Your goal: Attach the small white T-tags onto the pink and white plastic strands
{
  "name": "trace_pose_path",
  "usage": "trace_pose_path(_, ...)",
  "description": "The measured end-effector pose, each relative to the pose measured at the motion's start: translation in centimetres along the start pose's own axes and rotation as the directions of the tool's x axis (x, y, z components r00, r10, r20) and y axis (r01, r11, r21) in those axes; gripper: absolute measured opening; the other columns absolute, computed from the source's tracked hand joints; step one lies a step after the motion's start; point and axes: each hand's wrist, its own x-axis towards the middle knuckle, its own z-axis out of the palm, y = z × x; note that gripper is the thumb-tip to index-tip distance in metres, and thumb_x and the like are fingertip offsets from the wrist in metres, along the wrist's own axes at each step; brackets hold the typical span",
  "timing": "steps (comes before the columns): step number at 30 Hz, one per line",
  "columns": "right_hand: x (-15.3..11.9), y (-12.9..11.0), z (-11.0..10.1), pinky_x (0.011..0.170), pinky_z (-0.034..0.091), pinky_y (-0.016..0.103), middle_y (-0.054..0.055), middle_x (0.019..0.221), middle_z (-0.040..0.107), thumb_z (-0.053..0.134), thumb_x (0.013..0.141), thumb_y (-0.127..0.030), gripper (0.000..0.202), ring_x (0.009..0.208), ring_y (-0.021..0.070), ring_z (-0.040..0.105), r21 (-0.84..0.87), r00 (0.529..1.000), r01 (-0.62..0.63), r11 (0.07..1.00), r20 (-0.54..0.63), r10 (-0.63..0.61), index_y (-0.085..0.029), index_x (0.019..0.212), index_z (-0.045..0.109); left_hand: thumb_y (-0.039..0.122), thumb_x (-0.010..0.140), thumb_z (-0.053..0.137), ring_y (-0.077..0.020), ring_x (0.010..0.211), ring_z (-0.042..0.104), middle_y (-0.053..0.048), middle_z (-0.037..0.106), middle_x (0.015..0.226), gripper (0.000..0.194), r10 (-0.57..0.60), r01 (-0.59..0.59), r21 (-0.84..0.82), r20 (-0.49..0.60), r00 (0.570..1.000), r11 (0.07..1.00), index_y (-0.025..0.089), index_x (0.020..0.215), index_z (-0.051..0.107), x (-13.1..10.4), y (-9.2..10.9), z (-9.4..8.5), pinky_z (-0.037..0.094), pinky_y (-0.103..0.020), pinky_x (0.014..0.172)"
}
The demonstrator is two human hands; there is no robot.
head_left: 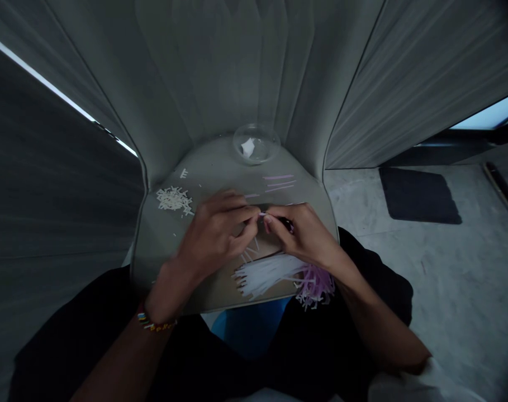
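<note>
My left hand [215,231] and my right hand [300,228] meet over the middle of a chair seat, fingertips nearly touching. Both pinch a small, thin purple strip [262,214]; most of it is hidden by the fingers. Below them lies a bundle of long white strips [264,273], beside a bunch of purple strips [316,282] at the seat's front right. A few separate purple strips [279,181] rest beyond my right hand. Left of my left hand is a pile of short cream-white pieces [174,200].
At the back of the seat stands a clear round dish [265,146] with a white scrap [247,147] in it. The tall chair back [237,67] rises behind. Something blue [247,329] shows below the seat's front edge. A dark mat [419,195] lies on the floor at right.
</note>
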Motion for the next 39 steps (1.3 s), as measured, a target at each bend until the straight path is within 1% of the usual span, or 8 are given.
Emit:
trace_pose_path(9,0.0,-0.1,0.2,0.064,0.033,0.024,-0.005,0.065,0.056,0.050,0.104,-0.027,0.032,0.060,0.0084,0.050,0.001,1.000,-0.012,1.000,-0.020,0.012,-0.018,0.075,0.061,0.015,0.092,0.062,-0.0177,0.079,0.061,-0.002,0.069,0.081,0.011,0.021,-0.021,0.053,0.005,1.000,0.998,0.020,0.084,0.068,-0.1,0.1,0.3,0.054,-0.034,0.078)
trace_pose_path(14,-0.1,-0.3,-0.2,0.062,0.032,0.025,-0.005,0.064,0.054,0.050,0.103,-0.028,0.030,0.059,0.0087,0.047,0.016,0.998,-0.043,0.999,-0.045,0.044,-0.018,0.077,0.063,0.018,0.095,0.062,-0.0165,0.084,0.066,-0.002,0.071,0.089,0.014,-0.015,0.015,0.019,-0.007,1.000,1.000,0.021,0.102,0.074,0.1,-0.2,-0.3,0.054,-0.031,0.080)
trace_pose_path(17,-0.1,-0.4,-0.5,0.059,0.031,0.025,-0.005,0.064,0.053,0.050,0.103,-0.029,0.030,0.058,0.0092,0.045,0.037,0.996,-0.065,0.997,-0.056,0.067,-0.018,0.080,0.065,0.027,0.096,0.066,-0.0175,0.092,0.068,-0.001,0.074,0.099,0.024,-0.101,0.106,-0.050,0.094,0.990,0.993,0.027,0.119,0.072,0.4,-1.0,-1.4,0.054,-0.033,0.086)
trace_pose_path(20,0.0,-0.4,-0.7,0.059,0.031,0.025,-0.005,0.064,0.052,0.049,0.103,-0.030,0.030,0.058,0.0097,0.044,0.073,0.995,-0.063,0.995,-0.066,0.068,-0.018,0.082,0.066,0.036,0.092,0.072,-0.0226,0.102,0.069,-0.003,0.074,0.112,0.036,-0.181,0.208,-0.116,0.209,0.961,0.971,0.030,0.128,0.070,0.5,-2.3,-2.5,0.054,-0.037,0.091)
trace_pose_path(25,-0.1,-0.1,-0.7,0.058,0.032,0.025,-0.004,0.065,0.053,0.048,0.103,-0.033,0.032,0.059,0.0100,0.046,0.113,0.994,-0.037,0.993,-0.100,0.049,-0.018,0.082,0.067,0.035,0.093,0.069,-0.0220,0.095,0.072,-0.003,0.077,0.107,0.022,-0.219,0.265,-0.115,0.310,0.925,0.957,0.027,0.113,0.076,-0.1,-4.8,-3.1,0.055,-0.034,0.084)
trace_pose_path(32,-0.1,1.6,-1.4,0.058,0.035,0.024,-0.003,0.062,0.053,0.045,0.104,-0.034,0.035,0.057,0.0111,0.049,0.133,0.982,-0.026,0.991,-0.180,0.050,-0.017,0.081,0.065,0.025,0.091,0.069,-0.0169,0.079,0.071,-0.004,0.078,0.095,0.014,-0.237,0.257,-0.085,0.194,0.952,0.963,0.022,0.102,0.077,-0.7,-6.7,-3.5,0.052,-0.027,0.065)
trace_pose_path(35,0.0,2.3,-1.8,0.059,0.034,0.025,-0.002,0.062,0.057,0.046,0.104,-0.031,0.034,0.058,0.0122,0.052,-0.022,0.978,-0.027,0.999,-0.208,0.022,-0.017,0.080,0.065,0.024,0.093,0.067,-0.0138,0.071,0.066,-0.003,0.075,0.087,0.013,-0.270,0.280,-0.050,0.142,0.952,0.959,0.023,0.101,0.078,-0.7,-6.8,-3.7,0.047,-0.024,0.060)
trace_pose_path(39,-0.1,3.7,-2.1,0.062,0.033,0.029,0.002,0.070,0.066,0.047,0.103,-0.029,0.030,0.061,0.0158,0.058,-0.310,0.987,-0.073,0.948,-0.162,0.023,-0.019,0.081,0.066,0.019,0.092,0.068,-0.0143,0.077,0.066,-0.003,0.074,0.090,0.013,-0.281,0.283,-0.043,0.061,0.958,0.958,0.024,0.098,0.079,-0.5,-6.4,-3.4,0.048,-0.025,0.065)
